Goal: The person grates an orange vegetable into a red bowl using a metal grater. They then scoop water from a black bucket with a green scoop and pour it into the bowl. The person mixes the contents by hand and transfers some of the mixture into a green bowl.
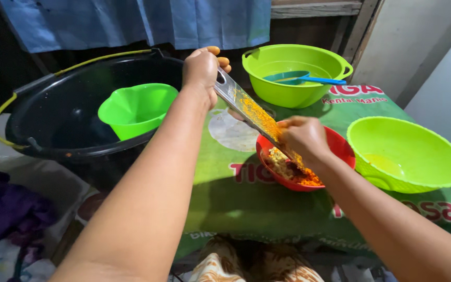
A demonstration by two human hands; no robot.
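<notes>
1. Head view: the left hand (202,70) is closed around the top end of a flat metal grater (249,110) coated in orange shavings, which slants down into a round red plastic bowl (340,148) on the green printed table cover (236,203).
2. The right hand (303,137) is curled against the grater's face over the bowl; what it presses there is hidden by the fingers, which sit close to the teeth, so a slip could scrape them.
3. The grated orange pile (293,172) lies in the red bowl; a hard stroke might tip this light bowl.
4. A black tub (43,122) holding a green container (137,107), and two lime-green bowls (293,68) (405,154), crowd the sides.
</notes>
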